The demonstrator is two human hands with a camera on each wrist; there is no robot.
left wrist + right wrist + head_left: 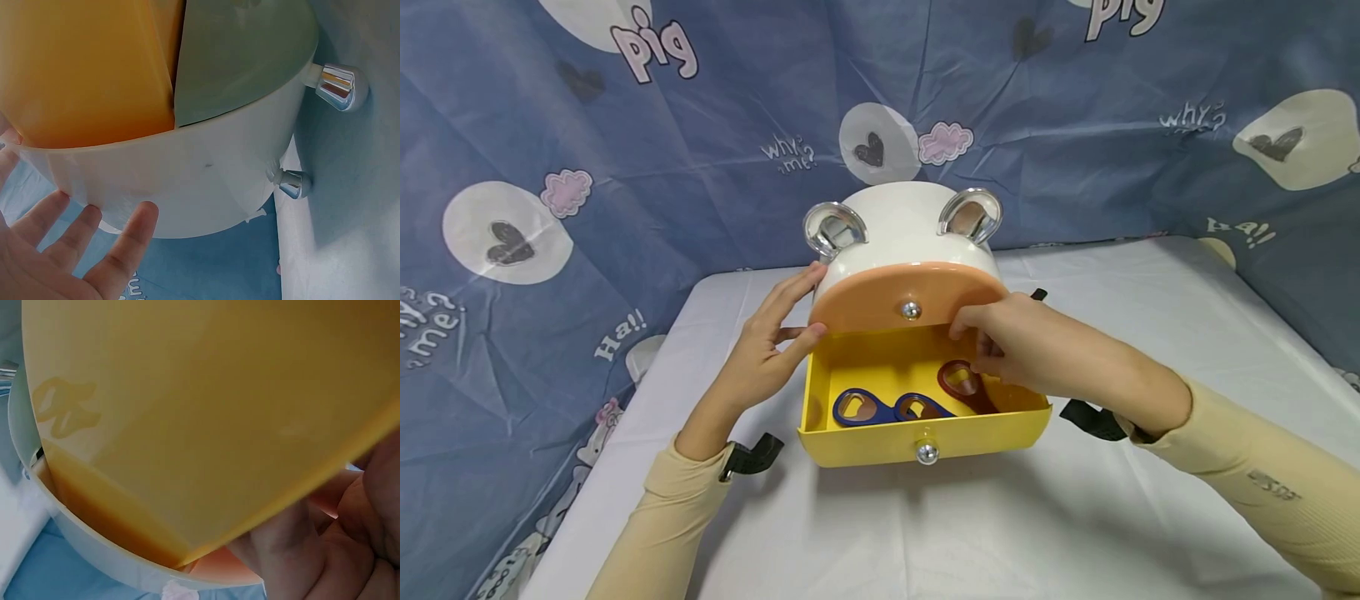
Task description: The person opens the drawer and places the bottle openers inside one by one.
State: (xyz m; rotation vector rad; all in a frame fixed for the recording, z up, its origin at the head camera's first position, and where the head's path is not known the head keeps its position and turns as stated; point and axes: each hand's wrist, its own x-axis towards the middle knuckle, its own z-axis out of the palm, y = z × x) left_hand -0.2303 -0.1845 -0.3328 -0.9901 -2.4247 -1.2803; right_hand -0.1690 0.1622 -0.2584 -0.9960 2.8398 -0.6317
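A rounded white storage box (895,212) with silver ears stands on the table, its yellow drawer (861,450) pulled out. Inside lie two blue bottle openers (855,422) and a dark red bottle opener (951,388). My left hand (763,354) steadies the box's left side, thumb by the edge of the orange front (865,300); its fingers (128,247) lie straight along the white shell. My right hand (1022,342) reaches into the drawer's right side with bent fingers, close beside the red opener. Whether it grips the opener is hidden. The right wrist view mostly shows the drawer wall (206,425).
White cloth covers the table (865,542). A blue patterned curtain (737,100) hangs behind and to the left. Silver knobs sit on the orange front and the yellow drawer. Below the drawer is a pale green front (244,56), above small silver feet (340,87).
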